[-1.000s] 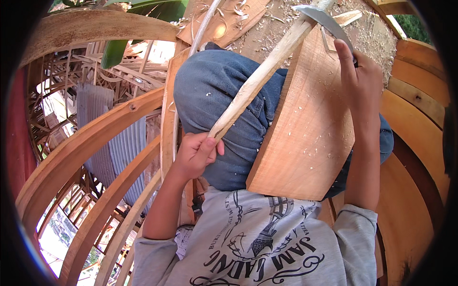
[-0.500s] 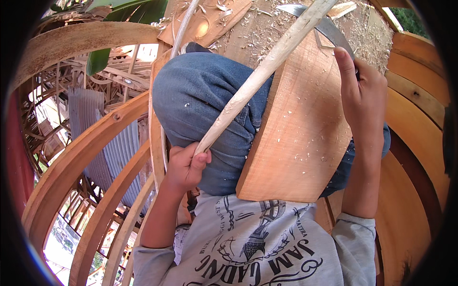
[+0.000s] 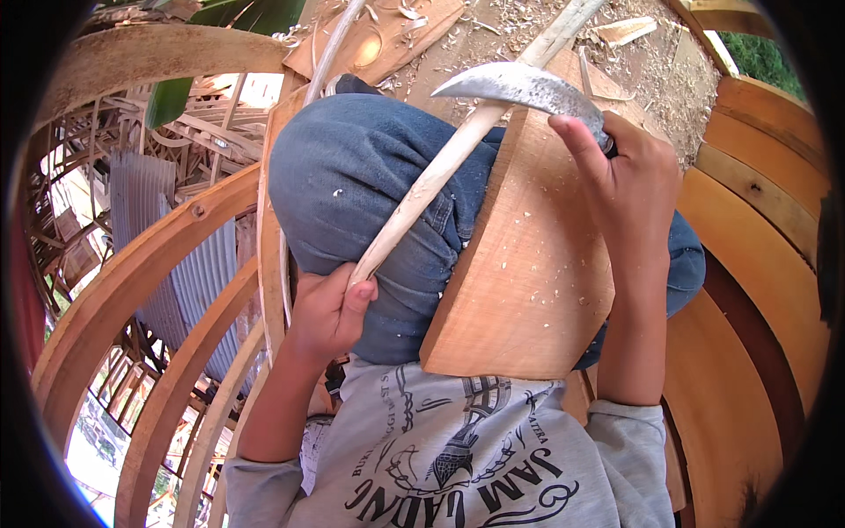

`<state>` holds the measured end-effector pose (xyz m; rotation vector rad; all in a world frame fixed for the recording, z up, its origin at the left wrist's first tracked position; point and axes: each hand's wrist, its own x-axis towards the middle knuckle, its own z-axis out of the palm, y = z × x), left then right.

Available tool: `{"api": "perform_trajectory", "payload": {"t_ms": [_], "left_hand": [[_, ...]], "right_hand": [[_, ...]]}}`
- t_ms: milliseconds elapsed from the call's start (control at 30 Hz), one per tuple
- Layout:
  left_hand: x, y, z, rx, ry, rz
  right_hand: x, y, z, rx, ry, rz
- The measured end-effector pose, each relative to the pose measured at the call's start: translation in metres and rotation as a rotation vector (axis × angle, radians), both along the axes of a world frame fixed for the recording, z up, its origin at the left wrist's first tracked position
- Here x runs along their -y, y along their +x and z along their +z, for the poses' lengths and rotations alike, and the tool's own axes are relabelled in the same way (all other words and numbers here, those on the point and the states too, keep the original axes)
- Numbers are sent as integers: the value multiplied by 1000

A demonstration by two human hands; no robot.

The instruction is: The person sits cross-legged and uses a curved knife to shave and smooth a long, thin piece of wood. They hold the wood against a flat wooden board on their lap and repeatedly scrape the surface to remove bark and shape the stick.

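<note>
My left hand (image 3: 333,310) is closed round the near end of a pale, peeled wooden stick (image 3: 422,189), which slants away to the upper right over my thigh. In my right hand (image 3: 635,176) is a sickle with a curved grey blade (image 3: 519,86); my fist hides its handle and my thumb lies along the blade's base. The blade crosses over the stick, its tip pointing left; whether it touches the wood I cannot tell. Beneath the stick's far part and my right forearm, a thick wooden board (image 3: 537,264) rests across my lap, sprinkled with small chips.
Shavings (image 3: 493,44) litter the wooden floor ahead, near a flat plank (image 3: 396,35). Curved wooden ribs (image 3: 158,238) rise on the left, with corrugated metal sheets (image 3: 207,282) beyond them. Curved planking (image 3: 717,352) walls the right side. A thin pale strip (image 3: 333,53) stands by my knee.
The sickle has swung left and nearer to me, its blade now over the stick instead of partly behind it. My left hand still grips the stick, which has tilted slightly.
</note>
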<state>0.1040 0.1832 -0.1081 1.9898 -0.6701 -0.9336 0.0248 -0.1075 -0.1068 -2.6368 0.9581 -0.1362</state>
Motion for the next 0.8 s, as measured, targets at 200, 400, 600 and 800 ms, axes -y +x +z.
{"api": "perform_trajectory", "payload": {"t_ms": [200,400,600,800], "left_hand": [[-1,1,-1,1,-36,-12],[-2,3,-2,-35,-31,-27],[-2,4,0,-81,-11,-18],[-1,3,-3,-37,-57,-19]], "right_hand": [[-7,1,1,76,88,-12],[-6,-3,8,83,-75,234],[-15,-4,6,90,156,62],[8,-6,5,-22,51,-28]]}}
